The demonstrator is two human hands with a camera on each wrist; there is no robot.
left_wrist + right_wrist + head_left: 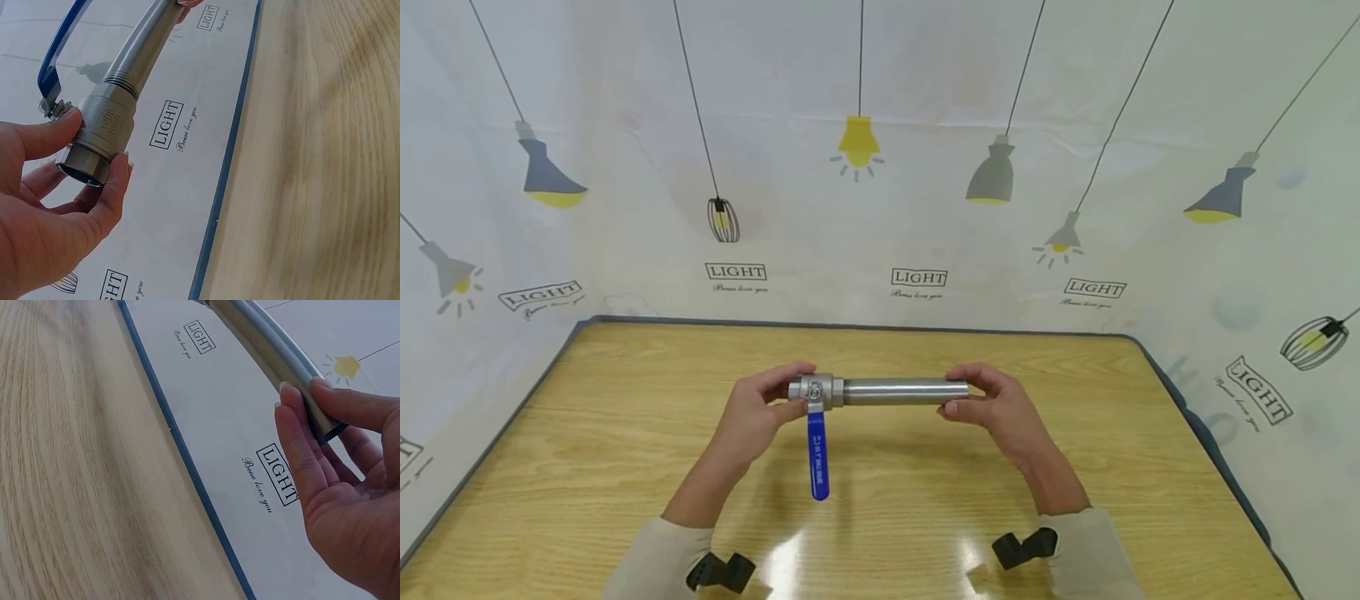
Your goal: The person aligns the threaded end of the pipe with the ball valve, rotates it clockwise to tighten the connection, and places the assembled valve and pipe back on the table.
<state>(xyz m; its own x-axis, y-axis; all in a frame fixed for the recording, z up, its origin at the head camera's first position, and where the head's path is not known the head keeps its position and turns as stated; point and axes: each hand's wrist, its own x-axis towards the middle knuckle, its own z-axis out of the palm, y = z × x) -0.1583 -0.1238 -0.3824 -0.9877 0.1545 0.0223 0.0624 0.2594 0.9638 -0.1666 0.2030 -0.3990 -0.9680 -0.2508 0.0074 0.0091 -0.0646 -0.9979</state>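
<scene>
A steel ball valve (817,390) with a blue lever handle (818,458) is joined to a straight metal pipe (906,391), and the pair is held level above the table. My left hand (754,417) grips the valve body at its free end, thumb on the near side. In the left wrist view the valve (105,125) shows its open threaded socket, and some pipe threads are exposed where the pipe (144,47) enters. At the opposite end my right hand (1003,412) pinches the pipe tip. The right wrist view shows thumb and fingers around the pipe (275,356).
A wood-grain table (625,467) lies beneath the hands, bordered by a dark blue edge (850,325). Behind and beside it hangs a pale backdrop (805,233) printed with lamps. Black wrist straps (722,573) sit on both sleeves.
</scene>
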